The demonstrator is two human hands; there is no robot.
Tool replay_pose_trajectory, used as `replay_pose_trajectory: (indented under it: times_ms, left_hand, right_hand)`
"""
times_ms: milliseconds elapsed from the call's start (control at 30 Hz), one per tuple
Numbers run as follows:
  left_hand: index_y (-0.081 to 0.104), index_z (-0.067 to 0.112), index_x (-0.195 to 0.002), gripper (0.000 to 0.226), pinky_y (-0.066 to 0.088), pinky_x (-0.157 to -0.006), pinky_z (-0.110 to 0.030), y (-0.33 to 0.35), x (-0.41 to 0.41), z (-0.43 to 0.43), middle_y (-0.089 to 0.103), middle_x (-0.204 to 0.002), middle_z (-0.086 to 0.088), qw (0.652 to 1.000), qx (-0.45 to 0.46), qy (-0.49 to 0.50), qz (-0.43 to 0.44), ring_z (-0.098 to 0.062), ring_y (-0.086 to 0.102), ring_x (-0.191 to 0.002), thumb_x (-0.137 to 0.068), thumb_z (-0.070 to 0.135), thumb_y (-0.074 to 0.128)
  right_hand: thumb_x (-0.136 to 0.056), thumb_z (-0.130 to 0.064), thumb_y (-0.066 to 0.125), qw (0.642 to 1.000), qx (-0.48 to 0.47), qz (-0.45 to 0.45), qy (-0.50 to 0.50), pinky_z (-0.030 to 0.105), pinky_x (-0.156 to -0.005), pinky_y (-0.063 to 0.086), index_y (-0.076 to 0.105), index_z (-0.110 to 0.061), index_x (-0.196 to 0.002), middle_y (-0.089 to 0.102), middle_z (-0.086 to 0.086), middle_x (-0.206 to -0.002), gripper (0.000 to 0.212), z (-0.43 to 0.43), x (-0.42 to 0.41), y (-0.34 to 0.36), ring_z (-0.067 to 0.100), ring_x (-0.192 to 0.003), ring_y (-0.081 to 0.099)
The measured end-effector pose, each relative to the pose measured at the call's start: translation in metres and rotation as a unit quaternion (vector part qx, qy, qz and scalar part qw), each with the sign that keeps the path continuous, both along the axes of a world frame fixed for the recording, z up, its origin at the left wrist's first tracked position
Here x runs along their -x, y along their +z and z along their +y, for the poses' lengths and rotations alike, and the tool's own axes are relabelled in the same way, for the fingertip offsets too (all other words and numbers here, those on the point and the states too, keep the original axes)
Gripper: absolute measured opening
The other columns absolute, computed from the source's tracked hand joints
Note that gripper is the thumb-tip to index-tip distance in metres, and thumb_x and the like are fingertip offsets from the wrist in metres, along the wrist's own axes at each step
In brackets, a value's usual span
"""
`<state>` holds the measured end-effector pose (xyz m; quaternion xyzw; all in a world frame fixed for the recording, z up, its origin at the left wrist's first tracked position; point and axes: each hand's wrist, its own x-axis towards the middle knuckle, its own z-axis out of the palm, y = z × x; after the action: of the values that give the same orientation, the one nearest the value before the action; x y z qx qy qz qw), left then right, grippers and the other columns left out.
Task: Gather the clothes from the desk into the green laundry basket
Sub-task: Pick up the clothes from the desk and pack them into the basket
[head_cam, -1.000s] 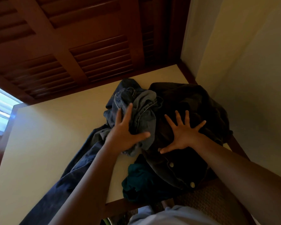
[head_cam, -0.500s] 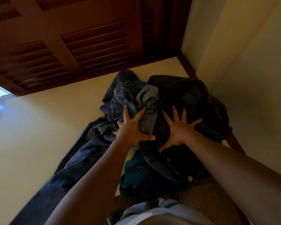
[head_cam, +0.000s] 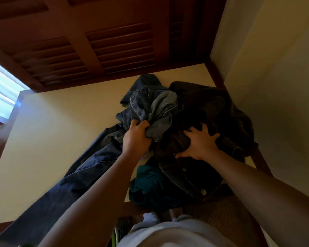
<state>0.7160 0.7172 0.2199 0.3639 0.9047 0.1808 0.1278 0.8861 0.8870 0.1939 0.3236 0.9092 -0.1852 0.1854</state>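
Observation:
A heap of clothes lies on the cream desk near its right corner. My left hand is clenched around a bunch of faded grey-blue jeans on top of the heap. My right hand grips the dark denim jacket, fingers dug into its fabric. A long dark blue pair of jeans trails from the heap toward the desk's near left edge. A teal garment sits at the near edge under the jacket. A sliver of the green laundry basket shows below the desk edge.
Dark wooden louvred shutters stand behind the desk. A cream wall closes in the right side. A bright window is at the far left. Brown woven flooring lies below the desk's right corner, beside my light shirt.
Both hands went from lying flat with spread fingers on the heap to closing on the fabric: the left bunched up the faded jeans, the right dug into the dark jacket.

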Motion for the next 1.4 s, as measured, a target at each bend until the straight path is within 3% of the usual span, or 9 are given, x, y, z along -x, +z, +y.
replay_pose_trajectory:
  times_ms: [133,267,400,533,667,767,1067,1200,1400]
  left_hand:
    - [0.064,0.021,-0.122,0.033,0.039,-0.069,-0.035,0.014,-0.005,-0.021,0.054,-0.121,-0.007,0.996,-0.07,0.058,0.003,-0.035,0.059,-0.096,-0.09,0.025,0.072]
    - [0.065,0.017,-0.117,0.034,0.037,-0.072,-0.035,0.026,-0.006,-0.032,0.057,-0.117,-0.01,0.987,-0.124,0.101,0.022,-0.035,0.058,-0.098,-0.084,0.018,0.076]
    - [0.066,0.016,-0.114,0.033,0.049,-0.076,-0.04,0.041,-0.002,-0.033,0.057,-0.115,-0.009,0.974,-0.177,0.133,0.038,-0.033,0.058,-0.1,-0.082,0.016,0.075]
    - [0.067,0.016,-0.105,0.023,0.049,-0.075,-0.035,0.068,0.01,-0.033,0.055,-0.11,-0.003,0.955,-0.249,0.143,0.079,-0.024,0.056,-0.096,-0.083,0.014,0.074]
    - [0.07,0.016,-0.099,0.019,0.037,-0.071,-0.008,0.099,0.026,-0.045,0.055,-0.106,-0.001,0.926,-0.308,0.173,0.131,-0.012,0.052,-0.093,-0.081,0.013,0.075]
    - [0.072,0.013,-0.098,0.02,0.034,-0.072,0.001,0.125,0.036,-0.068,0.056,-0.101,-0.004,0.895,-0.351,0.216,0.171,-0.014,0.057,-0.089,-0.079,0.009,0.075]
    - [0.075,0.011,-0.099,0.022,0.033,-0.083,0.001,0.174,0.034,-0.213,0.061,-0.109,-0.009,0.819,-0.356,0.346,0.288,-0.017,0.059,-0.099,-0.078,0.007,0.075]
    - [0.074,0.013,-0.098,0.025,0.04,-0.085,-0.007,0.174,0.011,-0.288,0.061,-0.111,-0.008,0.78,-0.353,0.413,0.311,-0.016,0.061,-0.1,-0.074,0.009,0.072]
    - [0.073,0.013,-0.099,0.022,0.049,-0.079,-0.024,0.175,-0.051,-0.423,0.061,-0.114,-0.01,0.725,-0.294,0.503,0.367,-0.022,0.061,-0.098,-0.077,0.014,0.072]
  right_hand:
    - [-0.068,-0.078,0.074,0.996,0.01,0.086,-0.01,0.077,-0.11,0.019,0.053,-0.044,-0.14,0.049,-0.011,-0.148,0.083,-0.004,-0.01,0.0,0.034,-0.147,0.025]
    - [-0.058,-0.081,0.077,0.963,0.093,0.231,-0.106,0.058,-0.108,0.041,0.065,-0.039,-0.123,0.066,-0.008,-0.127,0.078,0.005,-0.009,0.008,0.025,-0.124,0.057]
    - [-0.074,-0.032,0.092,0.904,0.12,0.39,-0.127,0.022,-0.093,0.044,0.072,-0.016,-0.118,0.071,-0.001,-0.113,0.051,0.011,0.004,0.047,0.008,-0.102,0.06]
    - [-0.077,-0.027,0.09,0.877,0.077,0.469,-0.074,0.021,-0.092,0.047,0.073,-0.015,-0.109,0.071,0.001,-0.106,0.039,0.012,0.023,0.074,0.013,-0.101,0.065]
    - [-0.082,-0.023,0.086,0.85,0.052,0.524,-0.011,0.025,-0.09,0.052,0.07,-0.011,-0.103,0.069,0.004,-0.101,0.029,0.005,0.057,0.099,0.016,-0.097,0.065]
    - [-0.083,-0.02,0.084,0.825,0.047,0.562,0.044,0.014,-0.087,0.048,0.069,-0.007,-0.099,0.067,0.006,-0.096,0.025,-0.009,0.098,0.127,0.015,-0.092,0.063]
    - [-0.08,-0.017,0.085,0.763,0.129,0.584,0.245,0.006,-0.081,0.04,0.064,-0.004,-0.084,0.06,0.0,-0.087,0.025,-0.148,0.206,0.184,0.007,-0.083,0.055]
    - [-0.079,-0.014,0.086,0.736,0.191,0.582,0.289,0.003,-0.084,0.038,0.066,-0.008,-0.088,0.061,-0.005,-0.088,0.023,-0.233,0.222,0.188,0.0,-0.083,0.054]
    - [-0.08,-0.018,0.085,0.671,0.277,0.556,0.405,0.013,-0.085,0.045,0.066,-0.013,-0.089,0.062,-0.006,-0.091,0.022,-0.399,0.218,0.182,0.012,-0.087,0.059]
